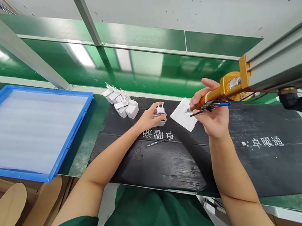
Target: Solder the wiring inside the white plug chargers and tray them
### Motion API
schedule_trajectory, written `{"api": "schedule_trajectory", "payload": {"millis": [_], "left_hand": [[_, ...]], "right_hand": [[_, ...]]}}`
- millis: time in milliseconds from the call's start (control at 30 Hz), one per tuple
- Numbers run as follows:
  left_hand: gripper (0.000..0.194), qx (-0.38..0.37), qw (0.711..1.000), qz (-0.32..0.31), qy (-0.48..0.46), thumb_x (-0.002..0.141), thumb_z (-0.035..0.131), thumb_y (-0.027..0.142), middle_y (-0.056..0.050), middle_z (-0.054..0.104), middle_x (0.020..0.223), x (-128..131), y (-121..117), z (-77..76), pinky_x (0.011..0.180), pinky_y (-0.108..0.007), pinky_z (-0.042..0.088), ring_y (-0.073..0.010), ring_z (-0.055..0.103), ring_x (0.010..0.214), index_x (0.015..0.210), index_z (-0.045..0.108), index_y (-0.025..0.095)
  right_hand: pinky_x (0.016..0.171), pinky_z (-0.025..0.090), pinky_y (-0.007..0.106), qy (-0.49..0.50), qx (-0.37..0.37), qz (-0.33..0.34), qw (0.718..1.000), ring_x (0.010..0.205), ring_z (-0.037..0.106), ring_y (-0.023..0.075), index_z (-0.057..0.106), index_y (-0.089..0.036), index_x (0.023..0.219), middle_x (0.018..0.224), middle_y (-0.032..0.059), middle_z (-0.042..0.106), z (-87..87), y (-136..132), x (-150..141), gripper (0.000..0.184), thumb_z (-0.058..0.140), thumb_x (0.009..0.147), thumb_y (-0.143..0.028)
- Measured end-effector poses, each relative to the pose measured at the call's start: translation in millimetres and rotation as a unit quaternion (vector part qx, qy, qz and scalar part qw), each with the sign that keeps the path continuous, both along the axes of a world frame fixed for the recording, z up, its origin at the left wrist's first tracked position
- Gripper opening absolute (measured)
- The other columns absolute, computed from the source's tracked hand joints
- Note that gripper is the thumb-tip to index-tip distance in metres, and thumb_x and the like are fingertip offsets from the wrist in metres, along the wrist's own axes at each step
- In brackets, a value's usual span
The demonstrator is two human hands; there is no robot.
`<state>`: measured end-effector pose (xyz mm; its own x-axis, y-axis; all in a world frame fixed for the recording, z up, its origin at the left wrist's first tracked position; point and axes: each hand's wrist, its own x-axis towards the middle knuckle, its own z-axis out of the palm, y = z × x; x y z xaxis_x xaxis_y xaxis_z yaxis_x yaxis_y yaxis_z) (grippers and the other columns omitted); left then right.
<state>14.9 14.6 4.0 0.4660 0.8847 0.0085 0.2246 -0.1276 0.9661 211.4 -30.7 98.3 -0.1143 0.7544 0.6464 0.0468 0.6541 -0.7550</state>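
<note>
My left hand (151, 117) is closed on a white plug charger (160, 109), its two pins pointing up. A white box-like housing (161, 122) sits just under the fingers. My right hand (213, 115) grips a gold, pen-like dispenser (207, 98) with a thin needle tip, joined to a grey metal arm. A thin black strip (197, 113) sticks out beside the needle; its kind is unclear. Under the tip lies a white sheet (184, 117). Black tweezers (157, 142) rest on the black mat (169, 166), nearer to me than my left hand.
Several white plug chargers (122, 101) stand grouped at the mat's far left. A blue-rimmed tray (71, 137) with a white liner lies left of them. Open cardboard boxes (9, 207) are at the lower left. The grey metal arm (286, 56) reaches in from the right.
</note>
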Motion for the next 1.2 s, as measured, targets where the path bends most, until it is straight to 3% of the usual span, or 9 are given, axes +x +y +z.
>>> {"api": "schedule_trajectory", "payload": {"millis": [200, 367, 600, 733, 833, 933, 1033, 1200], "left_hand": [[0.069, -0.05, 0.998, 0.023, 0.009, 0.078, 0.067, 0.041, -0.006, 0.072, 0.093, -2, 4, -6.2, 0.075, -0.028, 0.05, -0.0167, 0.067, 0.082, 0.138, 0.042, 0.017], [0.077, -0.064, 0.998, 0.025, -0.003, 0.08, 0.063, 0.035, -0.009, 0.073, 0.099, 1, 0, -1.9, 0.074, -0.027, 0.05, -0.0157, 0.066, 0.079, 0.146, 0.029, 0.015], [0.069, 0.112, 0.992, 0.011, 0.049, 0.079, 0.047, 0.018, -0.005, 0.071, 0.101, 2, -5, 5.0, 0.086, -0.029, 0.047, -0.0152, 0.063, 0.089, 0.146, 0.032, 0.017], [0.069, 0.228, 0.959, -0.05, 0.162, 0.082, 0.044, 0.021, -0.008, 0.065, 0.122, -6, -10, 15.4, 0.098, -0.041, 0.038, -0.023, 0.051, 0.111, 0.149, 0.028, 0.017], [0.064, 0.243, 0.943, -0.085, 0.212, 0.091, 0.038, 0.027, -0.007, 0.06, 0.132, -10, -16, 22.4, 0.1, -0.043, 0.036, -0.0238, 0.047, 0.114, 0.152, 0.022, 0.019], [0.053, 0.235, 0.943, -0.077, 0.223, 0.095, 0.036, 0.031, -0.008, 0.064, 0.125, -9, -19, 23.3, 0.1, -0.039, 0.039, -0.0222, 0.051, 0.112, 0.146, 0.035, 0.017], [0.04, 0.219, 0.95, -0.034, 0.219, 0.093, 0.045, 0.036, -0.009, 0.067, 0.115, -6, -21, 21.3, 0.095, -0.035, 0.043, -0.0219, 0.056, 0.109, 0.127, 0.055, 0.017], [0.027, 0.182, 0.964, 0.009, 0.193, 0.085, 0.06, 0.037, -0.004, 0.068, 0.107, -4, -21, 19.8, 0.086, -0.03, 0.047, -0.02, 0.063, 0.097, 0.107, 0.059, 0.021]], "right_hand": [[0.056, 0.045, 0.029, -0.001, 0.001, -0.001, 1.0, 0.067, 0.05, 0.0158, 0.056, -0.037, 0.121, 0.081, -0.0016, 0.054, -0.2, 0, -1, 0.049, 0.072, 0.075, -0.034], [0.055, 0.044, 0.029, -0.005, 0.005, 0.002, 1.0, 0.066, 0.049, 0.0153, 0.055, -0.037, 0.122, 0.081, -0.0014, 0.053, -1.2, -1, -1, 0.05, 0.071, 0.075, -0.031], [0.058, 0.044, 0.029, 0.0, -0.004, 0.001, 1.0, 0.067, 0.05, 0.0149, 0.055, -0.035, 0.12, 0.083, -0.0015, 0.054, -1.7, -2, 0, 0.047, 0.071, 0.075, -0.03], [0.061, 0.046, 0.03, 0.003, -0.013, 0.002, 1.0, 0.066, 0.049, 0.0145, 0.056, -0.035, 0.117, 0.083, -0.0016, 0.054, -1.9, -2, 0, 0.046, 0.073, 0.075, -0.035], [0.06, 0.047, 0.03, -0.008, -0.01, 0.004, 1.0, 0.065, 0.049, 0.0144, 0.055, -0.036, 0.117, 0.082, -0.0015, 0.053, -1.5, -1, 1, 0.045, 0.072, 0.075, -0.038], [0.058, 0.047, 0.03, -0.015, -0.007, -0.005, 1.0, 0.067, 0.05, 0.0154, 0.054, -0.035, 0.116, 0.082, -0.0013, 0.052, -0.6, -1, 1, 0.044, 0.071, 0.075, -0.04], [0.059, 0.047, 0.031, -0.01, -0.013, -0.007, 1.0, 0.069, 0.05, 0.0153, 0.056, -0.033, 0.113, 0.083, -0.0013, 0.051, 0.2, -1, 0, 0.043, 0.072, 0.074, -0.039], [0.061, 0.048, 0.03, -0.006, -0.023, -0.006, 1.0, 0.068, 0.05, 0.0144, 0.055, -0.032, 0.112, 0.083, -0.0015, 0.051, 0.4, -2, 1, 0.044, 0.073, 0.073, -0.039]]}}
